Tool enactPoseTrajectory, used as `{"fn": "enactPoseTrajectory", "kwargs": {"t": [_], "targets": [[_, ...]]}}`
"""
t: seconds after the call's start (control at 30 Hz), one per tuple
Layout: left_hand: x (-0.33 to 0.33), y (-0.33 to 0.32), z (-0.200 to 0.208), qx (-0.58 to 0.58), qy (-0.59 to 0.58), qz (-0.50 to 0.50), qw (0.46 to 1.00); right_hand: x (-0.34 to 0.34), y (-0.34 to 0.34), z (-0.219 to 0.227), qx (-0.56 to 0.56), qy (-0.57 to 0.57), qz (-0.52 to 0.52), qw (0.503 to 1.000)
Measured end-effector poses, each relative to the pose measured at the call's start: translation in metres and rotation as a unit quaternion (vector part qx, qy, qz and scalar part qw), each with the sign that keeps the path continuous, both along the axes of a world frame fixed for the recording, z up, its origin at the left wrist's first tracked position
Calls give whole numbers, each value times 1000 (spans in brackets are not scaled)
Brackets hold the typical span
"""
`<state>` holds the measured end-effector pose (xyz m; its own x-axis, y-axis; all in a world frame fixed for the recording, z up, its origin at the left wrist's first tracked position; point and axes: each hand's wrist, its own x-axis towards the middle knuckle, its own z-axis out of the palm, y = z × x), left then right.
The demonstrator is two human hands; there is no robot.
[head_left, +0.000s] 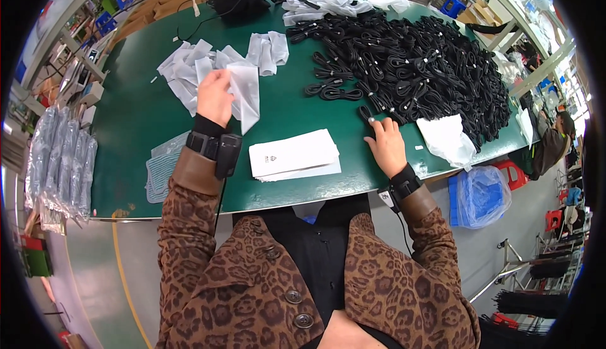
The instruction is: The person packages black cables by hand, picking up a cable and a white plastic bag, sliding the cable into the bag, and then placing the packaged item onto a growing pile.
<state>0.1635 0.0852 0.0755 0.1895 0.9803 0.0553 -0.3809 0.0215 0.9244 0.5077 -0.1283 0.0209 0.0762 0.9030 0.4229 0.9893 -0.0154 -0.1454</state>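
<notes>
Raised over the left part of the table, my left hand (216,99) has its fingers closed on a thin, translucent white plastic bag (247,93). Under and behind it lies a loose heap of similar bags (182,74). My right hand (389,148) is at the near edge of the cable pile, thumb and fingers apart, fingertips at a small coiled black cable (364,113). The big pile of coiled black cables (416,65) spreads beyond that hand. Between my hands rests a stack of white printed paper sleeves (293,153).
Everything lies on a green tabletop (290,109). A striped cloth-like packet (162,175) is near the left front edge. White plastic (447,139) lies right of my right hand. A blue bin (478,194) with a clear liner stands below. Wrapped packets (60,159) hang left.
</notes>
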Motion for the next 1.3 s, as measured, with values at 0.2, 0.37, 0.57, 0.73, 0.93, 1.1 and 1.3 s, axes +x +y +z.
{"fn": "enactPoseTrajectory", "kwargs": {"t": [0.2,0.37,0.57,0.73,0.93,1.1,1.3], "targets": [[-17,39,6,-44,-80,-26,995,4,-3,-17,22,-23,-2,999],[-36,60,-35,202,135,236,941,1,-1,-18,8,-53,-5,999],[57,-97,-5,319,391,-67,861,-1,-4,-16,19,6,-14,1000],[92,-140,-47,368,398,-140,828,-19,-8,1,-18,223,51,973],[102,-143,-52,385,492,-85,776,-42,-27,15,-36,305,101,946],[101,-137,-58,307,460,-92,828,-49,-30,24,13,279,128,952],[97,-132,-58,277,415,-87,862,-52,-34,33,5,240,136,961]]}}
